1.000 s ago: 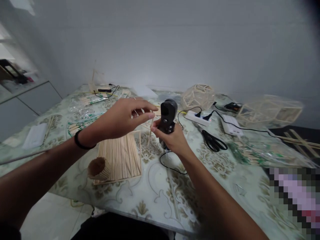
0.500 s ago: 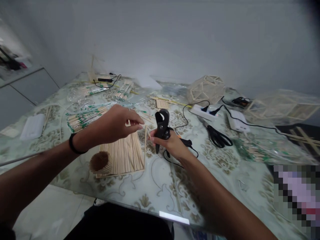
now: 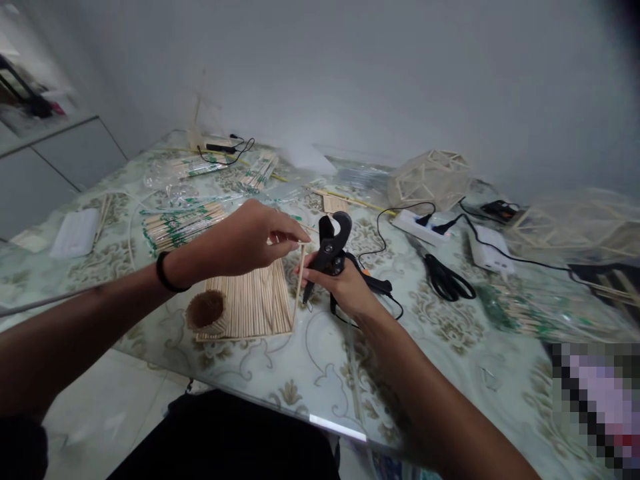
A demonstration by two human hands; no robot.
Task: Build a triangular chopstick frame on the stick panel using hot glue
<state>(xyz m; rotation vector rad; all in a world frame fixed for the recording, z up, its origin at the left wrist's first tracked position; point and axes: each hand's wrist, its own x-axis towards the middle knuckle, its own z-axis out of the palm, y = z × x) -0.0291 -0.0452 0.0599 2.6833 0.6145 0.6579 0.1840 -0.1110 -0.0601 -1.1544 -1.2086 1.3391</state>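
The step in hand appears to be positioning or sizing a thin, pale wooden stick (image 3: pixel 300 287), which stands steeply above the tabletop (image 3: pixel 260 380), left of its middle and back from the near edge. The person's left hand (image 3: pixel 245 240) reaches in with thumb and fingers nearly together at the stick's upper end; whether they truly pinch it cannot be told. The right hand (image 3: pixel 345 283) is wrapped around a black hand-held cutter with a hooked head (image 3: pixel 333 247), its curved blades spread and pointing toward the far edge, while the thumb and fingertips lie just beside the stick.

The stick's lower end comes down by the right side of a flat, pale panel of wooden sticks laid side by side (image 3: pixel 255 303); contact there is unclear. A round brown cup walled with short sticks (image 3: pixel 207 313) stands at the panel's near left corner.

Behind the right hand lies a black corded tool (image 3: pixel 377 285), partly hidden. Black-handled scissors (image 3: pixel 447 277) rest farther toward the right edge, near a white power strip (image 3: pixel 420 227).

The next move seems to call for steadying the stick, then bringing the cutter's blades squarely to it if a trim is needed, with the left fingertips clear of them.
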